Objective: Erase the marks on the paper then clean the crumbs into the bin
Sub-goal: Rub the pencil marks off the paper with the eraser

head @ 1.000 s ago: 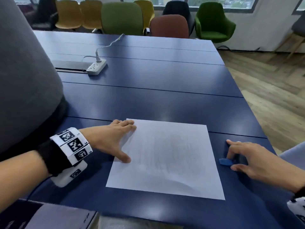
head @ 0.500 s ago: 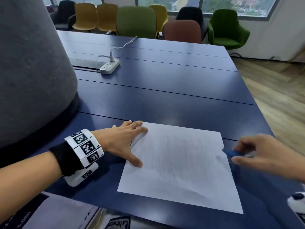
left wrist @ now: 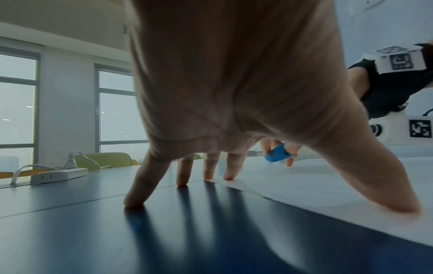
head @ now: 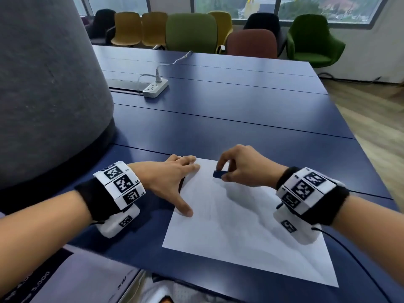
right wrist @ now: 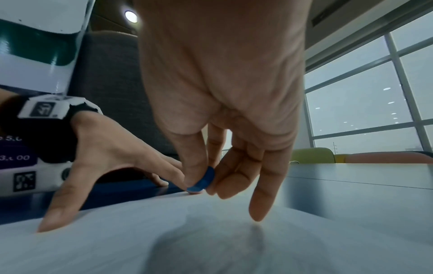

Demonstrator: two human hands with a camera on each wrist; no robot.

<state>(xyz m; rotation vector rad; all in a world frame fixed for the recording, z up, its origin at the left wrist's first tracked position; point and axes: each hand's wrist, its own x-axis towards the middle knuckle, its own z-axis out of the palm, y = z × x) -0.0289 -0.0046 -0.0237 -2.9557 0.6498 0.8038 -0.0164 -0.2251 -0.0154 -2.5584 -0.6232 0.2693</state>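
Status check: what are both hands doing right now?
Left hand flat, pinning white paper sheet. Right hand pinching small blue eraser over sheet. Nothing in the way.

On the purple board [right wrist: 16,148] behind the left hand [right wrist: 105,157] I read only "5.0" and "3. 00"; the other print is too blurred.

White paper [head: 244,226] with faint grey streaks, perhaps pencil marks, lies on the dark navy table [head: 218,119]. Blue eraser [head: 219,174], white power strip [head: 155,88], black-and-white checkered wristbands [head: 119,182], green, mustard and rust chairs [head: 191,32].
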